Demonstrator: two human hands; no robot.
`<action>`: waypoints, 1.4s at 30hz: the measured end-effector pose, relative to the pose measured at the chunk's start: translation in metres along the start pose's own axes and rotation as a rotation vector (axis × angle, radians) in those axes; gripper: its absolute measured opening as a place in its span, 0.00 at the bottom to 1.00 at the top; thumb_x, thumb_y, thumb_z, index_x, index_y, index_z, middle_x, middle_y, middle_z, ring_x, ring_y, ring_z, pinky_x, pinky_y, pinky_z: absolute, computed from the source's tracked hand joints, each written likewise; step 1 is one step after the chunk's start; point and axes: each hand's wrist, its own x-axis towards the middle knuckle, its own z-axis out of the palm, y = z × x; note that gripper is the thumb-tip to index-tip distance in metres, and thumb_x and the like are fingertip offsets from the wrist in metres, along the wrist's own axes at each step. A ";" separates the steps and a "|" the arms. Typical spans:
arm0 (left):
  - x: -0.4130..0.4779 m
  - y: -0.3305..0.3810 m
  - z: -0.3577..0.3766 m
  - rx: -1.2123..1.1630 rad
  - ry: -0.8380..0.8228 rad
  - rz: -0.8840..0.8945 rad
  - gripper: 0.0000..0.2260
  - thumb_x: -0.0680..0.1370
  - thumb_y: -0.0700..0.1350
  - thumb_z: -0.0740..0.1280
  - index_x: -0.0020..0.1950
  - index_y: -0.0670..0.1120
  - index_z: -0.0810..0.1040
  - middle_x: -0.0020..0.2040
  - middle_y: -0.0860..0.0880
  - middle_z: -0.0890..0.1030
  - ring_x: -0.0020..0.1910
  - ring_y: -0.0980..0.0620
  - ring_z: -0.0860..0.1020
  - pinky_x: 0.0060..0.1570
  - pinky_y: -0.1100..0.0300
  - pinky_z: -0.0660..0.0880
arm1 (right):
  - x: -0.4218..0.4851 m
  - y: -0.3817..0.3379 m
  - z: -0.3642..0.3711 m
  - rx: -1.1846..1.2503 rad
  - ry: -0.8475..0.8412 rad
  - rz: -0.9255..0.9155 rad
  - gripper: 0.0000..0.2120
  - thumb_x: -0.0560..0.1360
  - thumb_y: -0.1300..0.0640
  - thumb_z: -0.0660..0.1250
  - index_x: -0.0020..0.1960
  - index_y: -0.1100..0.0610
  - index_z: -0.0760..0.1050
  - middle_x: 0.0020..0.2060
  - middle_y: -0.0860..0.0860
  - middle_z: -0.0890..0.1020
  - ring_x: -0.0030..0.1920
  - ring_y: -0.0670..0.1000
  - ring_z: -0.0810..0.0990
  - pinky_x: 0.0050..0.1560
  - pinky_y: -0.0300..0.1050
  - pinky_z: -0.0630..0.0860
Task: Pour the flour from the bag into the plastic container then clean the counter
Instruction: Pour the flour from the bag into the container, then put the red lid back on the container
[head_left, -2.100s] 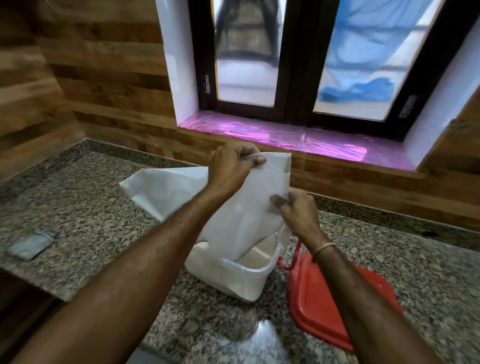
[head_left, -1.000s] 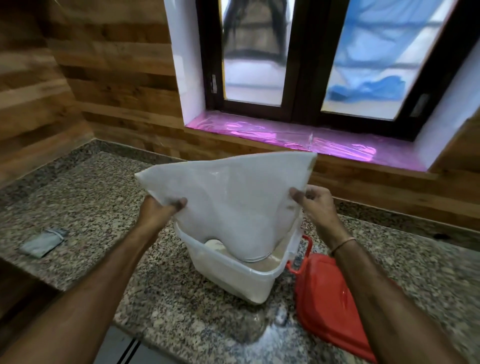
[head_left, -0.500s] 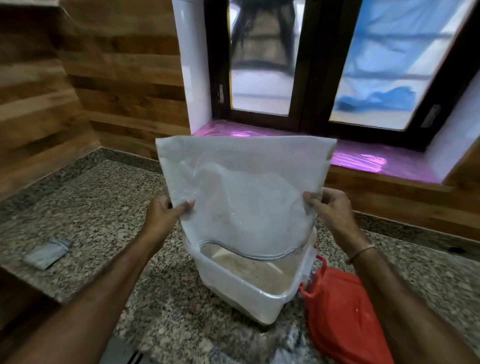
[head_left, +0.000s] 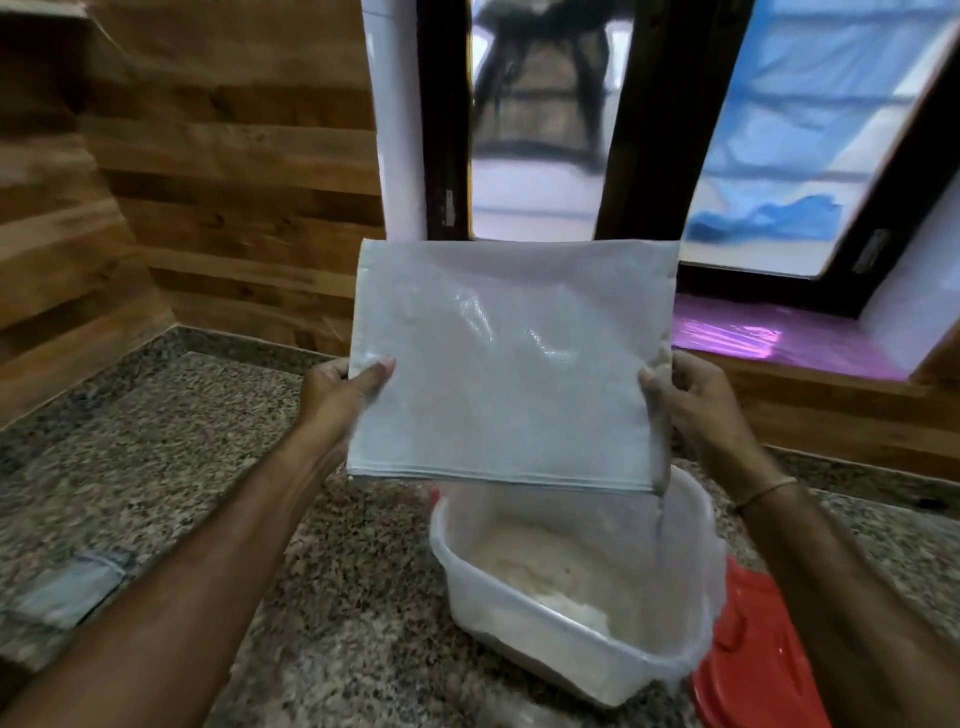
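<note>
1. Centrally, one bag (head_left: 501, 364): white, translucent, flat and slack, held up in the air above the plastic container, its upper edge level, its lower edge hanging over the container's far rim. A thin trickle of flour (head_left: 660, 512) drops from the bag's lower right corner into the container.
2. One left hand (head_left: 337, 397): closed on the bag's left edge, thumb on the near face, fingers behind.
3. One right hand (head_left: 693, 400): pinching the bag's right edge, thumb on the near face; a thin band circles the wrist.
4. One plastic container (head_left: 571, 654): clear, rectangular, open-topped, standing on the counter below and slightly right of the bag. It holds a pale heap of flour on its floor.
5. One red lid (head_left: 753, 670): lying flat on the counter, just beside the container's right wall; whether it touches the container cannot be told.
6. One counter (head_left: 322, 597): speckled granite, bearing the container and lid.
7. One grey item (head_left: 75, 582): small and flat, on the counter well to the left of the container; too blurred to identify.
8. One window (head_left: 649, 130): dark-framed, behind the container, with a pink-lit sill (head_left: 769, 332) and wood-panelled wall (head_left: 208, 156) to its left.
</note>
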 end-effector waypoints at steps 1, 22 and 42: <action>0.010 0.002 -0.014 0.027 0.005 -0.004 0.07 0.76 0.43 0.77 0.50 0.42 0.84 0.47 0.43 0.87 0.42 0.44 0.85 0.36 0.55 0.84 | 0.004 -0.007 0.014 -0.011 -0.005 0.012 0.05 0.82 0.56 0.69 0.48 0.54 0.81 0.41 0.52 0.83 0.40 0.52 0.80 0.44 0.51 0.77; 0.075 -0.160 -0.351 0.502 0.115 -0.472 0.11 0.76 0.41 0.77 0.55 0.36 0.83 0.47 0.40 0.85 0.45 0.42 0.84 0.49 0.46 0.81 | -0.047 0.057 0.381 -0.446 -0.155 0.556 0.19 0.69 0.62 0.81 0.54 0.53 0.75 0.54 0.60 0.84 0.53 0.62 0.84 0.56 0.63 0.82; 0.055 -0.171 -0.277 0.928 0.057 -0.141 0.38 0.75 0.53 0.77 0.79 0.47 0.63 0.77 0.38 0.65 0.74 0.35 0.64 0.68 0.39 0.66 | -0.110 0.057 0.369 -0.564 -0.136 0.375 0.28 0.76 0.55 0.76 0.72 0.59 0.73 0.65 0.60 0.81 0.63 0.59 0.81 0.60 0.53 0.80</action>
